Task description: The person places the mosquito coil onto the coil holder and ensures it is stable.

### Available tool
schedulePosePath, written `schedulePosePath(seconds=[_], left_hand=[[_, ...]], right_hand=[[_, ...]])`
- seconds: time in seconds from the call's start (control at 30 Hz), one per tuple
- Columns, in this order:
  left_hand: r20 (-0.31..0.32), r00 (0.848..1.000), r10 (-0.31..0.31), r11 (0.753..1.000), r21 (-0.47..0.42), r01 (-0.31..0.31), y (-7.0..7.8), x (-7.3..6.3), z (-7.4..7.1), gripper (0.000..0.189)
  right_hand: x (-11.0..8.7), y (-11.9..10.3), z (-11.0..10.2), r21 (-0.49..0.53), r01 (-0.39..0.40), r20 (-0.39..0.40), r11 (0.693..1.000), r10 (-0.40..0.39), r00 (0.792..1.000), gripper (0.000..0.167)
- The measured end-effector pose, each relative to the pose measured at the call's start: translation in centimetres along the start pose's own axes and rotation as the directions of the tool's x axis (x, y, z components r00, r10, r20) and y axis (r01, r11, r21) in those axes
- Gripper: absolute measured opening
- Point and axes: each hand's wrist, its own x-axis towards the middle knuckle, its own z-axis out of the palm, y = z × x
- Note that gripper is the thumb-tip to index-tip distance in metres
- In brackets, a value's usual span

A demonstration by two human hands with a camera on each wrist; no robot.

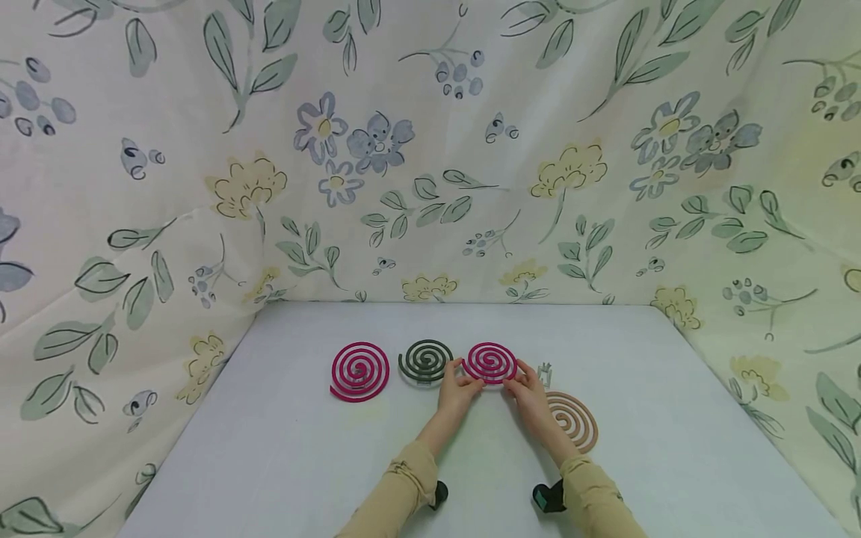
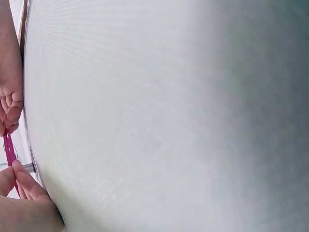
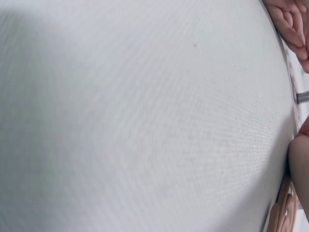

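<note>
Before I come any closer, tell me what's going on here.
A person is holding a pink spiral by its edge, the left hand on one side and the right hand on the other. To the left, a dark green spiral and a second pink coil are set out in a row. A tan spiral is partly hidden by the right forearm, with a small stand just beyond it.

Left hand [image 1: 457, 388], right hand [image 1: 530, 391] near each other, both pinching; forearms [image 1: 436, 432] angled inward.
</note>
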Motion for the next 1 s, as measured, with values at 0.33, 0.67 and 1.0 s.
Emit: schedulePosePath(seconds=[0.33, 0.67, 1.0], left_hand=[[0.004, 1.0, -0.008, 1.0, 0.005, 0.008, -0.07, 0.2, -0.05, 0.057], [0.001, 1.0, 0.003, 1.0, 0.01, -0.003, 0.24, -0.06, -0.07, 0.056], [-0.004, 1.0, -0.005, 1.0, 0.017, 0.005, 0.31, -0.17, -0.08, 0.055]], right_hand=[[0.27, 0.22, 0.17, 0.011, -0.003, -0.022, 1.0, 0.003, 1.0, 0.06], [0.16, -0.19, 0.01, 0.013, -0.028, -0.004, 1.0, 0.029, 1.0, 0.062], [0.26, -0.15, -0.04, 0.007, -0.034, -0.003, 0.999, 0.034, 0.999, 0.063]])
